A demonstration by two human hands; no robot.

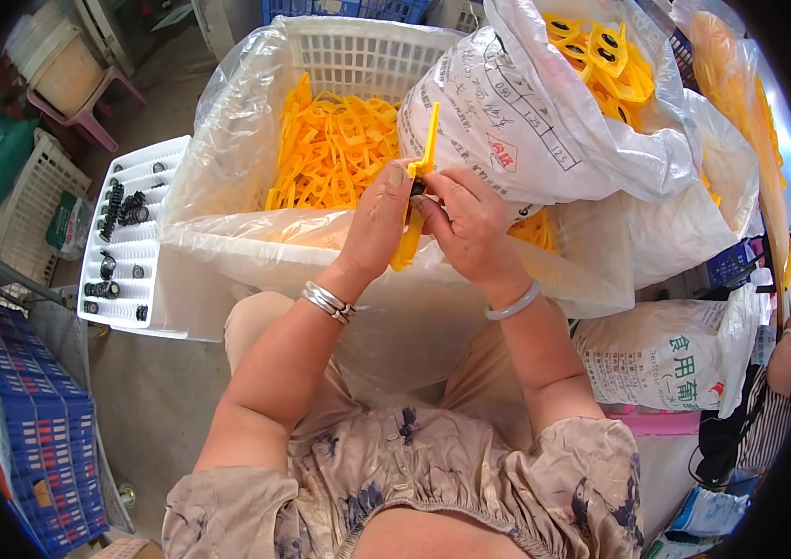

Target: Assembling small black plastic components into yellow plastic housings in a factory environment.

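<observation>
Over the near side of a lined crate, both hands meet around a long yellow plastic part (432, 135) that stands nearly upright. My left hand (378, 219) is closed on it, thumb uppermost. A small black round piece (417, 187) sits at its middle, and the fingers of my right hand (465, 224) pinch at that piece; fingers partly hide it. Behind lies a heap of loose yellow plastic parts (339, 140) in the white crate (349, 56). On the left a white ribbed tray (148, 252) carries black round pieces (111, 210), several of them stacked in rows.
A white woven sack (498, 121) leans on the crate's right, holding yellow parts with black rounds (605, 51). Another printed sack (656, 354) lies at the right. Blue crates (41, 419) stand at lower left, a pink stool (88, 116) at upper left.
</observation>
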